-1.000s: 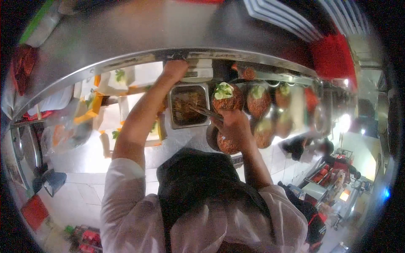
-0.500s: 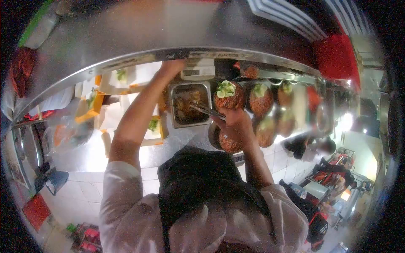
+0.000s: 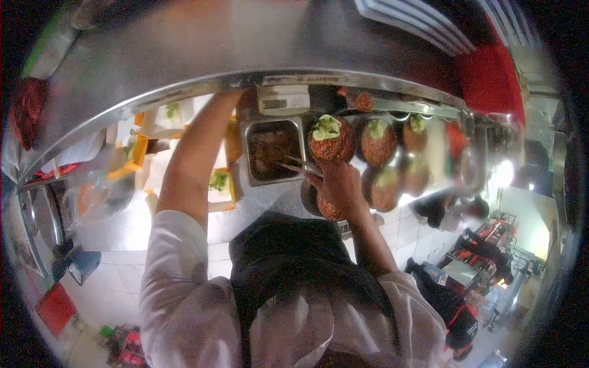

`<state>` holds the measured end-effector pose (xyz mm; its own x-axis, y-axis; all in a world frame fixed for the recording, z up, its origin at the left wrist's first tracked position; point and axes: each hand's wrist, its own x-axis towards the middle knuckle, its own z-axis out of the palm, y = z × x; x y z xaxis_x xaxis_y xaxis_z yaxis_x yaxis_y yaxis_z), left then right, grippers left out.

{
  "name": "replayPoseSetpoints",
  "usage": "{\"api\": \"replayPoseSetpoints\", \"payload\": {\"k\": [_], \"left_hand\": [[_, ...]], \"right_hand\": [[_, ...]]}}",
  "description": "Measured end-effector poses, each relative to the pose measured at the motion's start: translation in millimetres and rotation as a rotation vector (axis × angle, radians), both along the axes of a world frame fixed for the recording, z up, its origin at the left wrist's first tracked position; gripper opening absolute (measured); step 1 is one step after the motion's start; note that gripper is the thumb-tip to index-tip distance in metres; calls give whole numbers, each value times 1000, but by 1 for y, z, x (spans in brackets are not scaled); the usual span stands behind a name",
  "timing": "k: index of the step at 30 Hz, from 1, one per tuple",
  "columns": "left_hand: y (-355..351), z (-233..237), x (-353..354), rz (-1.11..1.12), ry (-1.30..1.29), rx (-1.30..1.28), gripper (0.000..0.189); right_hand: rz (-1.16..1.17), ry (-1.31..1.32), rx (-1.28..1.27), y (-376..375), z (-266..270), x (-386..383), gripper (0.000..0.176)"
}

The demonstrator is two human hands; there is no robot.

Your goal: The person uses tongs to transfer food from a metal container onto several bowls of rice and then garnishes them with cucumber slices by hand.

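Note:
My right hand is shut on metal tongs whose tips reach left over a steel pan of dark food. Just beyond my knuckles stands a bowl of reddish food topped with green and white garnish. A second reddish bowl sits partly hidden under my right hand. My left arm stretches up and away; the left hand is hidden behind the rim of the steel shelf, near a white boxy device.
More garnished bowls line up to the right of the pan. Yellow-edged containers with greens stand on the left. A red cloth lies on the shelf. A person in dark clothes stands close on my right.
My left hand has slid further up and gone out of sight behind the shelf rim. My right hand with the tongs has shifted slightly toward the pan's near right corner.

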<state>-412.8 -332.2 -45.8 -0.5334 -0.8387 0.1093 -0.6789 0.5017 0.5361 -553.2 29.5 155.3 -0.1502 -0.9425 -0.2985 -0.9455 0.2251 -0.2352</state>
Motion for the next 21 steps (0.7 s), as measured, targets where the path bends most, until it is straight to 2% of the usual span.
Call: {"api": "replayPoseSetpoints", "payload": {"k": [10, 15, 19, 21], "left_hand": [[-2, 6, 5, 14, -16, 27, 37], [-2, 5, 2, 20, -20, 28, 37], [-6, 5, -4, 26, -10, 33, 37], [-7, 2, -6, 31, -13, 32, 37]], "right_hand": [[63, 8, -55, 4, -33, -9, 38], [-1, -79, 15, -2, -30, -4, 43], [35, -38, 47, -3, -34, -1, 46], [39, -67, -40, -1, -35, 0, 48]]}}
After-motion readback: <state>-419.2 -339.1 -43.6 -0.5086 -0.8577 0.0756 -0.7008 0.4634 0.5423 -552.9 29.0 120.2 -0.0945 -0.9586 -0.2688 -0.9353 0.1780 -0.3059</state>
